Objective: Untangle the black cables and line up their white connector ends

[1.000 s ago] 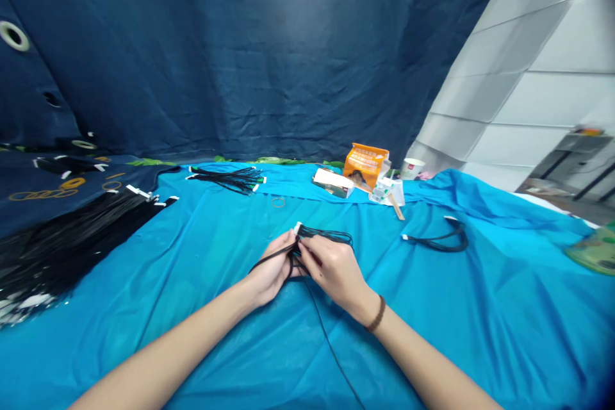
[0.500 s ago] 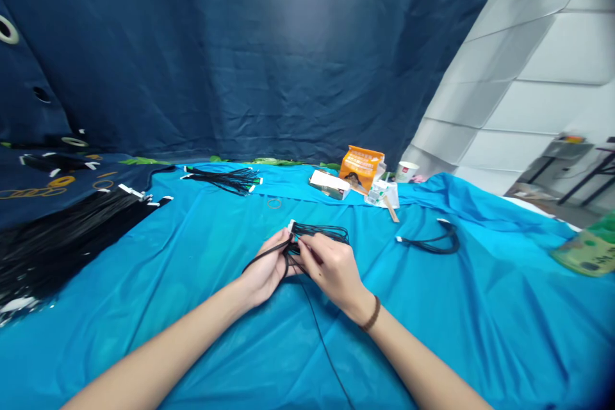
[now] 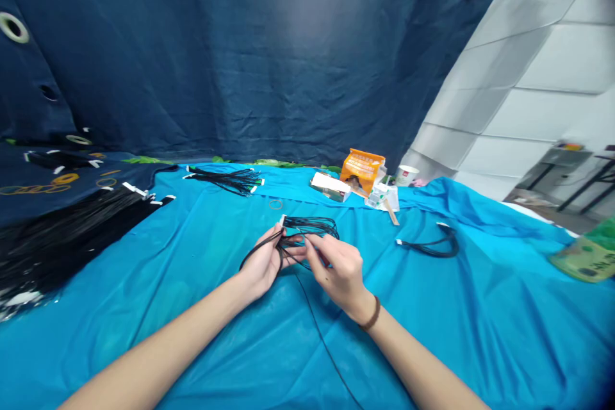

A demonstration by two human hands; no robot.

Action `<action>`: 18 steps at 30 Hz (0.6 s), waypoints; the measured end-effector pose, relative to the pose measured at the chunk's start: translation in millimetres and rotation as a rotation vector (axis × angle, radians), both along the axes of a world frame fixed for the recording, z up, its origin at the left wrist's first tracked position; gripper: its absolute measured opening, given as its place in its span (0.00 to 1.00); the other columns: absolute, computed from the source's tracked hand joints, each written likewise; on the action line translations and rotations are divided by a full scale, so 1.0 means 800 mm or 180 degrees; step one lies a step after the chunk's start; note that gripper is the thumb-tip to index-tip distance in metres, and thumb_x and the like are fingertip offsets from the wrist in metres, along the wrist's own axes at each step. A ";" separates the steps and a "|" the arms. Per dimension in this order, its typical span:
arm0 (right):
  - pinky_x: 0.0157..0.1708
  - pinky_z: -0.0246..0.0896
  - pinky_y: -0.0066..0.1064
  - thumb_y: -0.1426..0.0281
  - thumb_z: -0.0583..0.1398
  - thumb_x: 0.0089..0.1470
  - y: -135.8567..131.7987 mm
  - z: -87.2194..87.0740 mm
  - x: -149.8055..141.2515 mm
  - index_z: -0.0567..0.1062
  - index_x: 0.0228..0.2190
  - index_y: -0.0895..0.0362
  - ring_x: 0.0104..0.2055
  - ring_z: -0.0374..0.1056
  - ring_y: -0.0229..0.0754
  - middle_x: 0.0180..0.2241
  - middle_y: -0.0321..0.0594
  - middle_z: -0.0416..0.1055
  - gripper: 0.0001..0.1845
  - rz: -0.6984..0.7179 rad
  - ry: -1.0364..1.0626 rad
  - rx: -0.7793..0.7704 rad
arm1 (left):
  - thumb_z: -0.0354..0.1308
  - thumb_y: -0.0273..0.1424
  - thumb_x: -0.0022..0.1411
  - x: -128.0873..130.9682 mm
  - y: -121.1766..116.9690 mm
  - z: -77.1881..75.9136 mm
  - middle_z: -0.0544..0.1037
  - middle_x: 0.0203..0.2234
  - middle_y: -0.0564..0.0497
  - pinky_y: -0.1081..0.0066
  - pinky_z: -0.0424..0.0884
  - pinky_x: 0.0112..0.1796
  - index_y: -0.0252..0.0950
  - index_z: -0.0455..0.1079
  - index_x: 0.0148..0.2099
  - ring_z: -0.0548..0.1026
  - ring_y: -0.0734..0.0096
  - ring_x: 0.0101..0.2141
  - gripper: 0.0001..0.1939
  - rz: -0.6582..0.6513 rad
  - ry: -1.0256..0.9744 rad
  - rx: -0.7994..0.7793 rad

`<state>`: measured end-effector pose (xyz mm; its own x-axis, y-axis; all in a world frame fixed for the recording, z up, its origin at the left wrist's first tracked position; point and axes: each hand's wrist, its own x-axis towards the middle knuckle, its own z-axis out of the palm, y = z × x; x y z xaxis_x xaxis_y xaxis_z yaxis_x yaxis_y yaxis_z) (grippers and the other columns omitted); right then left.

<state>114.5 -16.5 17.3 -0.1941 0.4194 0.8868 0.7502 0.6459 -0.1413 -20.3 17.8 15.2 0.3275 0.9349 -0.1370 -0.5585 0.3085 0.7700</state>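
Note:
Black thin cables (image 3: 314, 224) with a white connector (image 3: 282, 221) at one end lie looped across my left hand (image 3: 263, 266). That hand's thumb presses near the connector, with the fingers curled under the bundle. Just to its right, my right hand (image 3: 339, 269) pinches at the cables with thumb and forefinger; the strand in the pinch is too small to make out clearly. One loose cable (image 3: 317, 327) trails from under the hands toward the near edge. A brown band circles my right wrist.
A large pile of black cables (image 3: 62, 230) lies at left. Another cable bundle (image 3: 225, 180) sits farther back, and a curved one (image 3: 435, 246) at right. A white-topped box (image 3: 330, 184), orange pouch (image 3: 361, 170), paper cup (image 3: 406, 174) and green-labelled bag (image 3: 589, 256) stand around the blue cloth.
My left hand and the connector have shifted slightly left. The right hand's fingertips have drawn a little right, away from the left hand, opening a small gap between them.

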 end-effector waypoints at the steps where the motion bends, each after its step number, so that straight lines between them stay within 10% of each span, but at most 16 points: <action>1: 0.23 0.52 0.25 0.74 0.54 0.54 0.001 0.000 0.001 0.71 0.33 0.60 0.21 0.60 0.32 0.19 0.35 0.65 0.06 -0.0003 0.0027 0.0088 | 0.49 0.34 0.58 0.000 0.002 -0.001 0.76 0.24 0.52 0.61 0.70 0.34 0.37 0.61 0.32 0.76 0.68 0.25 0.07 0.0046 0.0027 -0.0030; 18: 0.21 0.50 0.25 0.76 0.56 0.51 0.003 0.003 0.005 0.71 0.33 0.61 0.19 0.56 0.32 0.17 0.33 0.62 0.05 -0.0085 0.0119 0.0459 | 0.46 0.32 0.60 -0.001 0.003 0.001 0.76 0.24 0.49 0.60 0.70 0.35 0.36 0.57 0.30 0.76 0.66 0.23 0.07 0.0225 0.0121 -0.0193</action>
